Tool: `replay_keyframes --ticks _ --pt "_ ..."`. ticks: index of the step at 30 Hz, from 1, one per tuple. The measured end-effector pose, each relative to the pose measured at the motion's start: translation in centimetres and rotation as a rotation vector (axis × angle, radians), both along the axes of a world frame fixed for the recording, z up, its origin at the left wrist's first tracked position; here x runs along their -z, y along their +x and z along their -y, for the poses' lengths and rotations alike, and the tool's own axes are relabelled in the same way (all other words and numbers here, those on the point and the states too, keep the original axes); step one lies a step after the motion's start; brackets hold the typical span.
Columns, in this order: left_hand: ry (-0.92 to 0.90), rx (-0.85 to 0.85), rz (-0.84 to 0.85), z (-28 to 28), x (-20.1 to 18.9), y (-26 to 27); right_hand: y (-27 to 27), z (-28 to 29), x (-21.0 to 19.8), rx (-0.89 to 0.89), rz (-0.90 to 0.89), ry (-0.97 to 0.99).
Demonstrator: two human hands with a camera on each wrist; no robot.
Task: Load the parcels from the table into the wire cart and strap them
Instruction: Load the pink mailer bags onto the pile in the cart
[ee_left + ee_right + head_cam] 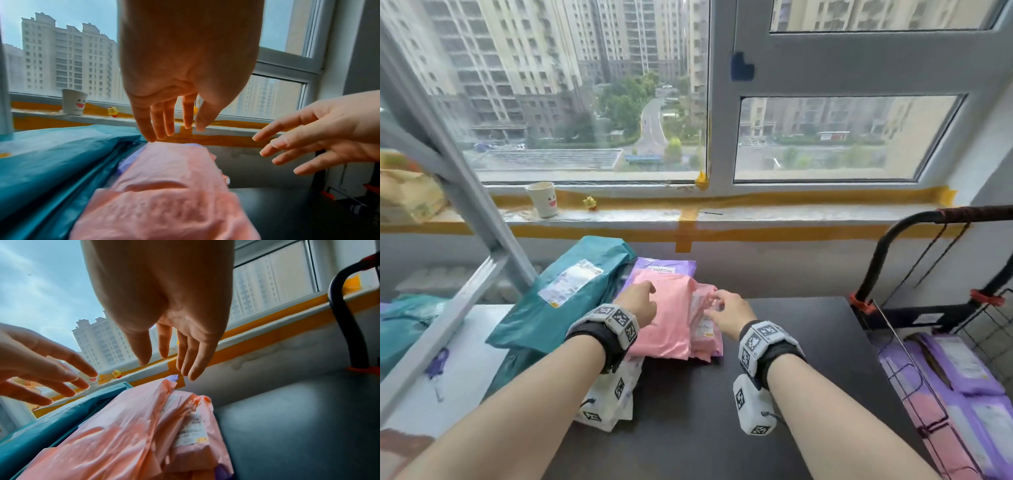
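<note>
Parcels: pink parcel (669, 318) lies on the dark surface (808, 342), purple parcel (671, 265) mostly hidden beneath. Left hand (638, 303) and right hand (729, 313) hover above, fingers straight, empty. Wire cart (914, 387) is cut off rightward.

Pink parcels (671, 322) hide most of the purple parcel (674, 267).

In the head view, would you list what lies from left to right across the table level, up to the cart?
teal parcel → left hand → pink parcel → right hand → bare black table → wire cart
</note>
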State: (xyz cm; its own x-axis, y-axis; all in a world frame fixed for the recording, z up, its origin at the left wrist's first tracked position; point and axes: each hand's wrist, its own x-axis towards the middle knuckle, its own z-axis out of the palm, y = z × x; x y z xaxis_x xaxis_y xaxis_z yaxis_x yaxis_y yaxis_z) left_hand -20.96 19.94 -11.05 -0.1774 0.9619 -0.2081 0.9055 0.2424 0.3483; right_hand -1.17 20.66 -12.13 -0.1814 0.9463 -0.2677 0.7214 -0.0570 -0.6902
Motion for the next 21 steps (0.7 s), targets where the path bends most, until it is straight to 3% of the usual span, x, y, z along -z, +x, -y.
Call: replay_keyframes --ticks 7,15,21 --pt "-0.053 -0.016 0.137 -1.9 4.0 -6.5 -5.6 -2.4 5.2 0.118 -0.059 -0.127" --pt "-0.11 -0.122 0.177 -3.4 6.3 -7.1 -6.9 -2.4 7.6 0.308 -0.223 -0.112" --pt "-0.177 -0.278 0.281 -3.8 7.1 -7.4 -6.2 -1.8 7.5 0.353 -0.306 -0.102"
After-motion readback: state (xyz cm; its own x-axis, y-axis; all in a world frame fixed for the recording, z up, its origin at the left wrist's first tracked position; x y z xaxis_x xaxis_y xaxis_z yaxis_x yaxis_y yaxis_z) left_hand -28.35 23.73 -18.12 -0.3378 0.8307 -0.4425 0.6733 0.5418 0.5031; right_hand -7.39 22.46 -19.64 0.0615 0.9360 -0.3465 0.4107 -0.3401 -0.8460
